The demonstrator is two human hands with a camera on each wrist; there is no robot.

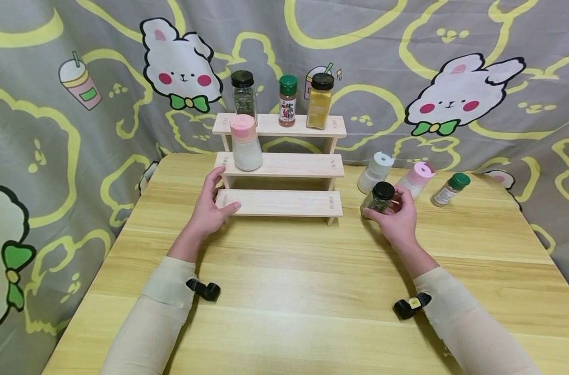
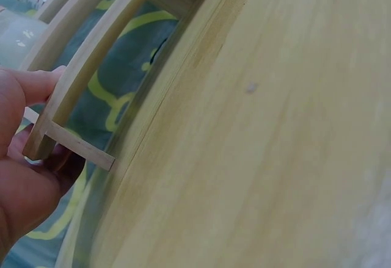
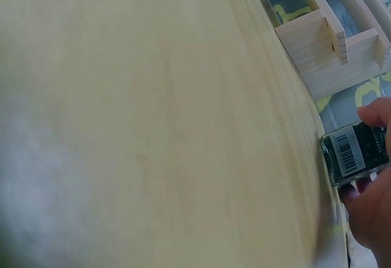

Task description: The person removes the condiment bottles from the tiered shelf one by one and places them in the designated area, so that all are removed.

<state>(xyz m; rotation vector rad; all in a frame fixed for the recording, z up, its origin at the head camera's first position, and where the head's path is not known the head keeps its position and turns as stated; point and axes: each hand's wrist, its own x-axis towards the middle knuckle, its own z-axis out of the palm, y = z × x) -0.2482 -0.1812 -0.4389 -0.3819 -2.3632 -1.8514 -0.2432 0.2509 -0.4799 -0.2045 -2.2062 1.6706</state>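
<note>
Gripping the left end of the lowest board of a three-tier wooden rack [image 1: 284, 202] with the left hand [image 1: 210, 208], thumb laid across the top. Pinching a black-capped glass herb jar [image 1: 377, 202] between thumb and fingers of the right hand [image 1: 400, 216], just beside the rack's lowest tier, to the right of it (impossible to tell about contact between base and wooden table [image 1: 284, 291]).

Farther right of the rack, in the head view only: a white-capped shaker [image 1: 373, 174] and a pink-capped shaker [image 1: 416, 181] behind the pinched jar, then a green-capped spice bottle [image 1: 445, 194].

Along the rack's top tier, from left to right: a black-capped jar of dark flakes [image 1: 245, 99], a green-capped jar of red powder [image 1: 287, 104], a black-capped jar of yellow powder [image 1: 319, 107]. On the left end of the rack's middle tier: a pink-capped shaker of white contents [image 1: 247, 152].

Visible in the left wrist view, but hidden in the head view: fingers curled below the board end, close to a front leg [image 2: 85, 147] of the rack. Shown in the right wrist view alone: a barcode label [image 3: 347, 153] on the herb jar, near the rack's right end
</note>
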